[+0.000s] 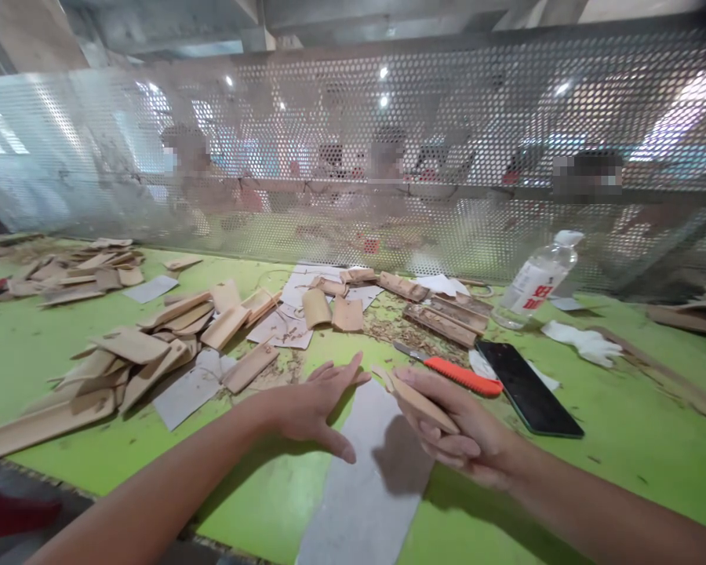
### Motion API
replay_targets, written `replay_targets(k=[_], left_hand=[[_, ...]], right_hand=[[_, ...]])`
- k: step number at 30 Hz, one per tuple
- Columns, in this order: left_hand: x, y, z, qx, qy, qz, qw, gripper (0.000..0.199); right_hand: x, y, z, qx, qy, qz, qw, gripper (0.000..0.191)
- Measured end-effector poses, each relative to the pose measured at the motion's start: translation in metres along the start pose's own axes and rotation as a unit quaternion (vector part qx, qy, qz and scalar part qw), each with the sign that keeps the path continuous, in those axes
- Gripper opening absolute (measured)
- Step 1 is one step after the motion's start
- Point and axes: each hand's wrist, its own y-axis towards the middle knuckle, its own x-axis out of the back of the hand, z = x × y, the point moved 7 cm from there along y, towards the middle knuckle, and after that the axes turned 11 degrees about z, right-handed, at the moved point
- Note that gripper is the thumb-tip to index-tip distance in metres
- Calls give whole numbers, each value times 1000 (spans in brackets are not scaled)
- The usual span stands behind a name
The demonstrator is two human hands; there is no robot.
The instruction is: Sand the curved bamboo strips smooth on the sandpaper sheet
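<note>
My right hand [467,428] is closed around a curved piece of bamboo [420,404], held tilted above a strip of grey-white paper [368,486]. Fingers apart and empty, my left hand [329,404] hovers over the table at the left edge of that paper. Beyond the right hand lies an orange-handled utility knife [464,377] with its blade out. Left of my left hand a flat bamboo piece [252,367] rests by another sheet of paper [191,392]. The underside of the held piece is hidden by my fingers.
Bamboo pieces are heaped at left [135,345] and far left [88,271]. Shavings surround split bamboo [441,323] in the middle. A black phone [529,388], a clear bottle [538,282] and a white glove [582,343] lie right. A perforated metal screen [306,157] closes the back, people behind it.
</note>
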Motion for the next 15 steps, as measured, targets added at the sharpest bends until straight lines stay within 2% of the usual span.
replay_targets(k=[4,7,10,12,15], left_hand=[[-2,2,3,-1,6,1,1000,140],[-2,2,7,-3,5,0,1000,141],[-2,0,9,10,-8,-1,1000,142],[-1,-2,11,35,-17,0,999,145],[0,-5,11,65,-23,-1,998,151]], right_hand=[[-4,-1,-3,-11,-10,18,1000,30],[-5,3,1,20,-41,58,997,37],[10,8,15,78,-163,29,983,47],[23,11,25,105,-301,-29,947,47],[36,12,35,126,-483,-111,859,38]])
